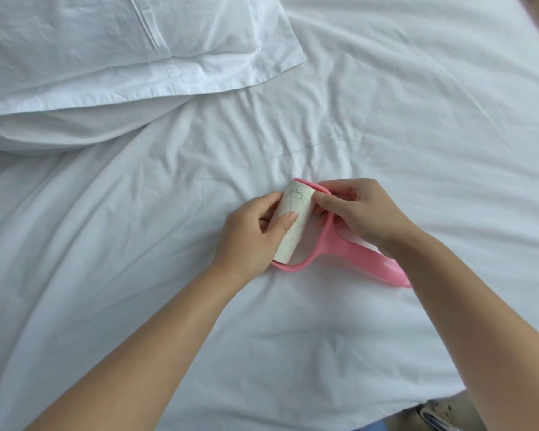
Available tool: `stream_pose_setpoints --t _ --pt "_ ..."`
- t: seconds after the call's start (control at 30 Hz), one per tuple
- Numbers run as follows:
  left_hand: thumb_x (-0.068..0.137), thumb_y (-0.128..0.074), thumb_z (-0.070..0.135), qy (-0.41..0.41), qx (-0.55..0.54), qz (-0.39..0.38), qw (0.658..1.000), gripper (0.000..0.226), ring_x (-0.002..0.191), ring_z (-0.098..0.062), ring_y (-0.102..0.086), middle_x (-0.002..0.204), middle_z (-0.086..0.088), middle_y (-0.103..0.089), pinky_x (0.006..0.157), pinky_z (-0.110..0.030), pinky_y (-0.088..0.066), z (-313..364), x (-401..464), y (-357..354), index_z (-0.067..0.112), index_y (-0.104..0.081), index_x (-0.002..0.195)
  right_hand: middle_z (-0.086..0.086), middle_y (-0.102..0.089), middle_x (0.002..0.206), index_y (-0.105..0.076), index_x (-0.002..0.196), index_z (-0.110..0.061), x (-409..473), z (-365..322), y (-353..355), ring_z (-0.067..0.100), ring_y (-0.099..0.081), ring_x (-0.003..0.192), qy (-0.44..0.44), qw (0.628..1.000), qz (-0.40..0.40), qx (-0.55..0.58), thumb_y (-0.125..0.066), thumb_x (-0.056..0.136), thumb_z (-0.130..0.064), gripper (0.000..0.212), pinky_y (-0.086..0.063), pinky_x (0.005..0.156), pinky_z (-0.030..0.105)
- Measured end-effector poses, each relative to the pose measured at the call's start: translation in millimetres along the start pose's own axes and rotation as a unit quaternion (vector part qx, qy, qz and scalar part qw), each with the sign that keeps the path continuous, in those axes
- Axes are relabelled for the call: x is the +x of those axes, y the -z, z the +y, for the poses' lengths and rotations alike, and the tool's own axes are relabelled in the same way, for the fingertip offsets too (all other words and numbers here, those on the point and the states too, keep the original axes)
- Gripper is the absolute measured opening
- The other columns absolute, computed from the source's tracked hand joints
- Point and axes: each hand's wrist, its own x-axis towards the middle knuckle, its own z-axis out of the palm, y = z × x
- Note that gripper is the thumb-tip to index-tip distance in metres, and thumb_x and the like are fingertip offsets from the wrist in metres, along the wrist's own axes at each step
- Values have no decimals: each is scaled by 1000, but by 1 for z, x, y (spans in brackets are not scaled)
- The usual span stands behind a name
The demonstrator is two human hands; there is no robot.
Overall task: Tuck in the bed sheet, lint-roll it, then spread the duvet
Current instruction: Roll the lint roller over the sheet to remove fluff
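Observation:
A pink lint roller (349, 255) lies on the wrinkled white bed sheet (137, 244), its handle pointing lower right. Its white sticky roll (294, 225) has dark hairs stuck near the top end. My left hand (249, 234) wraps around the roll from the left, thumb across its front. My right hand (364, 213) pinches the roll's upper right edge by the pink frame. Several thin dark hairs (318, 144) lie on the sheet just beyond the roller.
A white pillow (122, 48) lies at the upper left, over a bunched fold of white bedding (59, 132). The bed's near edge shows at the lower right, with a strip of floor (442, 412) below it.

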Motion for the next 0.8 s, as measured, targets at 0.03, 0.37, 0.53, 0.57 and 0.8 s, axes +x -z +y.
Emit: stream_pose_setpoints --t 0.03,0.37,0.53,0.57,0.8 --pt "89 -66 24 3 -5 -5 1000 32 85 0 -64 92 18 -66 83 -24 -54 0 0 1 19 -65 121 7 -62 77 -72 94 -14 0 -1 -1 14 -53 69 -2 1000 -2 5 -56 95 -9 16 -40 65 29" --pt "96 -56 20 31 -61 -43 997 38 107 4 -60 118 9 -66 95 -16 -46 -3 -1 5 16 -56 133 4 -62 74 -74 87 -22 0 -2 0 17 -52 71 -3 1000 0 -15 -54 93 -7 26 -40 69 33" --pt "99 -48 22 50 -152 -94 983 29 111 0 -59 117 11 -65 95 -19 -45 4 -2 10 20 -58 126 8 -66 81 -76 91 -16 -4 1 1 23 -51 75 -2 999 -3 44 -60 93 -17 16 -38 72 37" --pt "95 -50 29 55 -171 -108 978 28 109 -2 -60 114 10 -67 92 -19 -46 7 -3 10 24 -61 120 8 -68 82 -76 93 -14 -5 1 2 22 -55 75 2 999 -2 53 -61 93 -19 16 -41 73 36" --pt "65 -73 43 59 -72 -74 993 63 98 -7 -61 106 5 -55 85 -18 -48 18 -6 7 32 -57 125 15 -71 90 -75 95 -12 -9 2 8 14 -63 75 40 998 -16 52 -63 91 -22 17 -51 73 27"
